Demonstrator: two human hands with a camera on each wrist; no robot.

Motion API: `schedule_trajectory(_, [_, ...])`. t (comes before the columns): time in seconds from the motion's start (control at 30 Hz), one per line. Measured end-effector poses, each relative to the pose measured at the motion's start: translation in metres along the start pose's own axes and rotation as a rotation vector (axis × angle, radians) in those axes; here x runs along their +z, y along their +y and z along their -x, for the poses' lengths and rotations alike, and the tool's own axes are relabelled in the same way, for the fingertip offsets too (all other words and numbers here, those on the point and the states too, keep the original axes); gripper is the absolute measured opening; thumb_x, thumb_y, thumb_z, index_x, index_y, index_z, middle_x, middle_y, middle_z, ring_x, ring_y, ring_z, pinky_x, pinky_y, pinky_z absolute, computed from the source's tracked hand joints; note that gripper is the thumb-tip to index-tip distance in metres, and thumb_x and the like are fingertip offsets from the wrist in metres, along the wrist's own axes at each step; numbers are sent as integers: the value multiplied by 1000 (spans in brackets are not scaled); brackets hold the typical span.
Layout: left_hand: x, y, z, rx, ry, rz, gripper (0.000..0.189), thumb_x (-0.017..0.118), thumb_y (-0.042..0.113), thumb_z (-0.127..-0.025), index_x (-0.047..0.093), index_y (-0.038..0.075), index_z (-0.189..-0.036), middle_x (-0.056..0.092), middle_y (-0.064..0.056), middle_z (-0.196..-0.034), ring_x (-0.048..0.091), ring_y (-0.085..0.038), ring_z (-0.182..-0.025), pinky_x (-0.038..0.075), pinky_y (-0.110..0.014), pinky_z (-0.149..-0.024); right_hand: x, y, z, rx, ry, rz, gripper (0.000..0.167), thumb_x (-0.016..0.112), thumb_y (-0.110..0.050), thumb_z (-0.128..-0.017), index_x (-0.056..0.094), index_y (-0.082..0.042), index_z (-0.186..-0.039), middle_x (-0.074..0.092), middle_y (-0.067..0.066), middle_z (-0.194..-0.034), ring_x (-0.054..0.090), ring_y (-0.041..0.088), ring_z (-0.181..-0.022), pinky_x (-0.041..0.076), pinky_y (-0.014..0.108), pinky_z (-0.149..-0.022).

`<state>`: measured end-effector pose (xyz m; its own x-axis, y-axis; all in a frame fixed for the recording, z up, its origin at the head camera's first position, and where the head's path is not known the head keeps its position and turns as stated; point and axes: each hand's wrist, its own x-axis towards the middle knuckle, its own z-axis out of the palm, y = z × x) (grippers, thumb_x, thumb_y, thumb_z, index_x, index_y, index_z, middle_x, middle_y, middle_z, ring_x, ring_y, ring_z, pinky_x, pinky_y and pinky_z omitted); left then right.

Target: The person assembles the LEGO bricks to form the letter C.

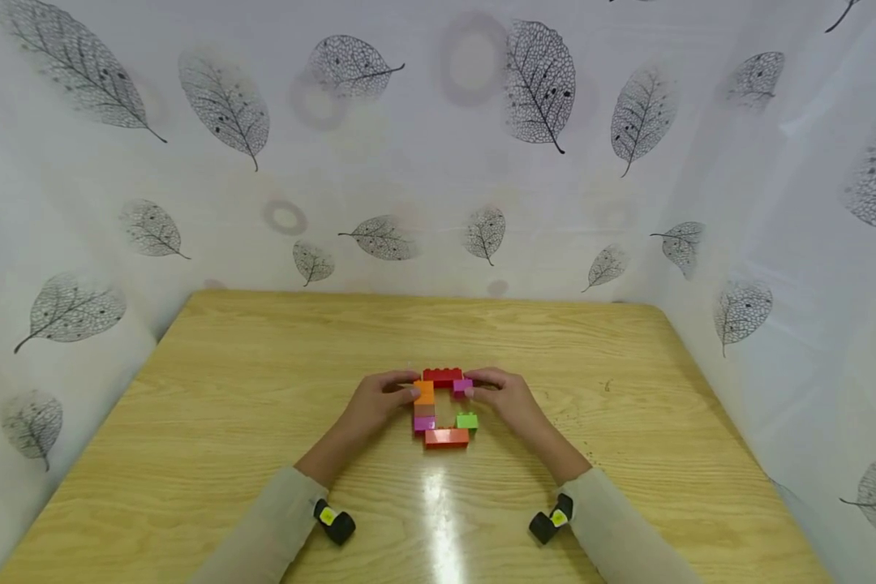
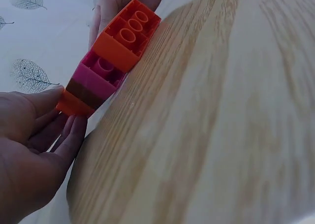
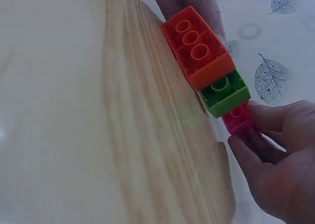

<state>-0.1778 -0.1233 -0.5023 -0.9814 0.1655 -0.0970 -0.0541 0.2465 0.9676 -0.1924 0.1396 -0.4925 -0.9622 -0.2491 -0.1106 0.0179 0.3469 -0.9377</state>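
Note:
In the head view, several toy building bricks stand in a ring between two hands. The left hand (image 1: pixel 377 401) pinches the orange brick (image 1: pixel 424 392) on the ring's left side. A magenta brick (image 1: pixel 424 423) adjoins it, then a long orange-red brick (image 1: pixel 447 439) at the near side. With thumb and fingers, the right hand (image 1: pixel 504 397) grips a pink brick (image 1: pixel 462 388). A green brick (image 1: pixel 467 420) sits at the near right, and a long red brick (image 1: pixel 442 375) forms the far side. Hollow undersides of the orange-red brick (image 2: pixel 129 34) and green brick (image 3: pixel 226 93) face the wrist cameras.
A wood-grain table (image 1: pixel 263 341) extends around the hands. Behind and beside it hangs a pale curtain (image 1: pixel 423 178) printed with leaves. A black wrist device (image 1: pixel 334 521) with a yellow patch is on the left sleeve, a similar device (image 1: pixel 551 519) on the right.

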Motion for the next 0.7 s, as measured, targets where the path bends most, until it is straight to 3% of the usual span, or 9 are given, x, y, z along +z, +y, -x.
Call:
schedule_trajectory(0.33, [3,6,3,-27,-3,-37,29,71,21,-95,73,14,-123,71,-4,-122,64,-20,-113,48,-45,-104,1,4,0,38,-10,-16,32,75,-18,-91,73,-16,-123,68,5,-128,59,25,-123,49,44,-103])
schedule_trajectory(0.5, [5,5,2,5,-7,-34,31,70,19,-95,72,12,-125,71,-6,-123,62,-23,-117,46,-47,-106,0,1,2,45,8,16,31,75,-18,-91,73,-17,-122,68,4,-127,59,24,-121,48,45,-103])
schedule_trajectory(0.7, [4,4,1,-2,-11,-17,32,70,25,-95,71,17,-126,70,-4,-125,61,-23,-119,45,-46,-107,-3,-1,4,49,11,14,32,72,-23,-94,71,-16,-125,67,4,-129,58,24,-122,47,46,-105])
